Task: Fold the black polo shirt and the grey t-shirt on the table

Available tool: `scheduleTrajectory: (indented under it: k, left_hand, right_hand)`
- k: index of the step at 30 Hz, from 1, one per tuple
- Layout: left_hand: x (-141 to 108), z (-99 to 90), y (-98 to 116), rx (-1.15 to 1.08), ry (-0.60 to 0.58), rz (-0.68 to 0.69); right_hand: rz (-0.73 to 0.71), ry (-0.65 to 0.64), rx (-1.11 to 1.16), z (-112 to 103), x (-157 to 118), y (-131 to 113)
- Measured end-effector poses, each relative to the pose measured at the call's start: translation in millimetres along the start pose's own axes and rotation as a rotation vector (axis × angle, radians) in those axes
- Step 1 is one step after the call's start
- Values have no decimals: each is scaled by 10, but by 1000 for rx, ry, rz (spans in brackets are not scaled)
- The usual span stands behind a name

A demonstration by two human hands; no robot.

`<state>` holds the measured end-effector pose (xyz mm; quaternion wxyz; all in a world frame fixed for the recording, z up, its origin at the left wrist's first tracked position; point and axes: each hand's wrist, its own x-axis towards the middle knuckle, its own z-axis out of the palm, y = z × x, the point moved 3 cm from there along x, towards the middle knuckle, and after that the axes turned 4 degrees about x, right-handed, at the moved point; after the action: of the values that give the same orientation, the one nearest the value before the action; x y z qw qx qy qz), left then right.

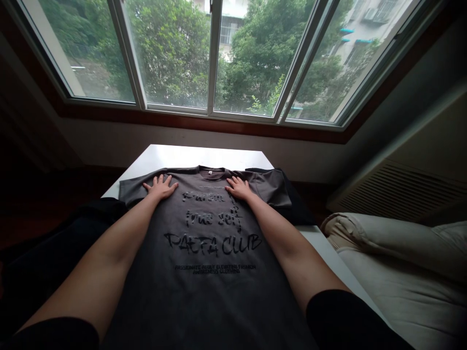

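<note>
A dark grey T-shirt (pixel 211 291) with black lettering lies face up and spread out on a white table (pixel 204 154), its collar toward the window. My left hand (pixel 160 187) rests flat on the shirt's upper left, near the shoulder, fingers spread. On the other side of the collar, my right hand (pixel 239 188) lies palm down on the fabric with its fingers apart. Both sleeves stretch out sideways. Neither hand grips the cloth.
Black cloth (pixel 301 206) lies under the right sleeve at the table's edge. Dark fabric (pixel 73 238) is at the left. A beige cushioned seat (pixel 404 272) stands at the right. A window (pixel 211 114) spans the wall beyond the table.
</note>
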<state>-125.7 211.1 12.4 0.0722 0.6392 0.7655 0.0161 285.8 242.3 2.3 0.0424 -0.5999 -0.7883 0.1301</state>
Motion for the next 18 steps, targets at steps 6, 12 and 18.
scheduleTrajectory:
  k: [6, 12, 18]
  left_hand:
    - [189, 2, -59, 20, -20, 28]
    - [491, 3, -163, 16, -30, 20]
    - [741, 26, -285, 19, -28, 13]
  right_hand:
    - [28, 14, -2, 15, 164, 21]
    - [55, 23, -12, 51, 270, -67]
    - [93, 27, -12, 79, 430, -203]
